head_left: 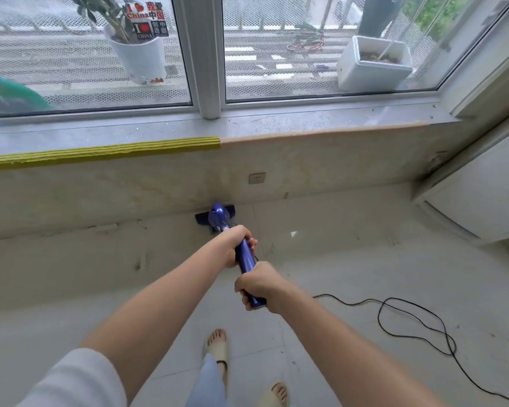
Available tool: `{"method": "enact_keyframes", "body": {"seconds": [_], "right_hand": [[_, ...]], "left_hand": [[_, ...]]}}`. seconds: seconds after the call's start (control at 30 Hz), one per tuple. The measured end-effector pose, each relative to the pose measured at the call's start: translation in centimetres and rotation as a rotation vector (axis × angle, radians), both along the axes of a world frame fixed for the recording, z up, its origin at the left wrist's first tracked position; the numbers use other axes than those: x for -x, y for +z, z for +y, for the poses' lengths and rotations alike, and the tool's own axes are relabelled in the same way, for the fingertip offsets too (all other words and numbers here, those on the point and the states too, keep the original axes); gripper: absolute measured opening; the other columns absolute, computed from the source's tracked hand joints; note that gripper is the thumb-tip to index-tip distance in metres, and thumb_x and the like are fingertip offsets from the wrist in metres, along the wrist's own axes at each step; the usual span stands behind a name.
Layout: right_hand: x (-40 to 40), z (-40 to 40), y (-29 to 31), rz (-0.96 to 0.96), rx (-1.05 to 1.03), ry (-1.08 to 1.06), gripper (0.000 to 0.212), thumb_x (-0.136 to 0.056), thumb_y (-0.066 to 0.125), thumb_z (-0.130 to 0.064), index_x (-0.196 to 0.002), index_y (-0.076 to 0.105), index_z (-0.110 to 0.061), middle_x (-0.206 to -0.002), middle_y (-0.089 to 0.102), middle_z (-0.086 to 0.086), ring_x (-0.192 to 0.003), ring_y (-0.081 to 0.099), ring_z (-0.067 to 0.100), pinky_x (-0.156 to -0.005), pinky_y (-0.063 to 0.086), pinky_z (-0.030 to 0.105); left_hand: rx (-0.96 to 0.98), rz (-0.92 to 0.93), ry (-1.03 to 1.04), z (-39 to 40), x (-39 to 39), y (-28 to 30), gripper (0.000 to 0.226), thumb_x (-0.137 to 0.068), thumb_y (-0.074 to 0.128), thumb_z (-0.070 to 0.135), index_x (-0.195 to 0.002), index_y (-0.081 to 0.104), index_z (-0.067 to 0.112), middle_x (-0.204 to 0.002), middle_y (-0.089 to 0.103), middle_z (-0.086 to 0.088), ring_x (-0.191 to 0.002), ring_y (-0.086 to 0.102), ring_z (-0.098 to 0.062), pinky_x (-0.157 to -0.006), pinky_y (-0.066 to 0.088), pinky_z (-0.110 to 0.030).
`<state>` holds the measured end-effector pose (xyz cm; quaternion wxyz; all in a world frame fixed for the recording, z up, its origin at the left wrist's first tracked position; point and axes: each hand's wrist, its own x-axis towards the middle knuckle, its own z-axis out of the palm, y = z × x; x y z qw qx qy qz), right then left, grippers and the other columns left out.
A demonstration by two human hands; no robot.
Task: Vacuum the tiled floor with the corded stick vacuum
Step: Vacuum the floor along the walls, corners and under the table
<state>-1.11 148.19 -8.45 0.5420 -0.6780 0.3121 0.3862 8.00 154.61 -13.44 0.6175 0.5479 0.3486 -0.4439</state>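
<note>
The left hand [238,241] grips the blue stick vacuum [245,259] high on its shaft, fingers [252,242] wrapped round it; just behind, the right hand [257,283] is clamped on the handle end. The vacuum's dark floor head [202,218] lies flat on the tiled floor [365,259], against the base of the wall below the window sill [306,121]. The stick looks rigid and fairly light, best steered with this two-handed hold. To the right, the black cord [417,321] loops loosely across the tiles and could snag underfoot.
</note>
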Motion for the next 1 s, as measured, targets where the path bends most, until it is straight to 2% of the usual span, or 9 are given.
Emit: {"method": "enact_keyframes", "body": {"seconds": [0.13,0.27,0.47,0.63,0.8,1.0], "right_hand": [[-3.0,3.4,-0.4,-0.004,-0.056,-0.068,0.021,-0.085,0.049,0.008,-0.101,0.043,-0.004,-0.072,0.048,0.011,-0.049,0.046,0.016,-0.044,0.043,0.024],[-4.6,5.5,0.1,0.013,-0.053,-0.148,0.023,-0.081,0.044,0.008,-0.099,0.045,-0.005,-0.091,0.048,0.014,-0.05,0.042,0.018,-0.041,0.04,0.019],[-4.3,5.8,0.5,0.036,-0.069,-0.158,0.024,-0.081,0.045,0.012,-0.099,0.043,-0.004,-0.082,0.045,0.013,-0.053,0.04,0.018,-0.039,0.039,0.016],[-5.6,6.6,0.3,0.012,-0.054,-0.159,0.028,-0.081,0.045,0.011,-0.106,0.044,-0.003,-0.076,0.045,0.012,-0.051,0.042,0.017,-0.04,0.04,0.019],[-6.3,6.3,0.9,-0.008,-0.061,-0.145,0.022,-0.083,0.046,0.011,-0.1,0.044,-0.002,-0.067,0.044,0.01,-0.047,0.043,0.016,-0.04,0.041,0.019],[-5.2,5.7,1.0,0.006,-0.046,-0.115,0.02,-0.084,0.049,0.009,-0.096,0.042,-0.006,-0.067,0.047,0.011,-0.049,0.047,0.016,-0.045,0.044,0.025]], "left_hand": [[0.005,0.002,-0.05,3.3,-3.4,-0.2,0.018,-0.089,0.041,0.005,-0.071,0.045,0.008,-0.044,0.049,0.001,-0.031,0.043,-0.008,-0.043,0.04,-0.019],[0.014,0.014,-0.047,5.1,-4.6,1.0,0.025,-0.09,0.039,0.005,-0.066,0.046,0.006,-0.043,0.043,0.003,-0.031,0.039,-0.007,-0.038,0.037,-0.014],[0.046,0.03,-0.041,5.8,-4.3,1.1,0.022,-0.089,0.04,0.004,-0.068,0.047,0.005,-0.04,0.044,0.002,-0.034,0.04,-0.008,-0.048,0.038,-0.019],[0.04,0.014,-0.049,6.2,-5.8,0.9,0.022,-0.089,0.04,0.004,-0.068,0.047,0.006,-0.042,0.045,0.002,-0.032,0.04,-0.007,-0.047,0.038,-0.018],[0.051,0.015,-0.071,6.0,-6.7,0.8,0.021,-0.088,0.041,0.005,-0.069,0.048,0.005,-0.043,0.046,0.002,-0.034,0.041,-0.007,-0.05,0.038,-0.018],[0.039,0.036,-0.11,5.4,-5.8,0.2,0.01,-0.086,0.043,0.005,-0.076,0.047,0.005,-0.044,0.048,0.001,-0.039,0.043,-0.009,-0.048,0.041,-0.021]]}}
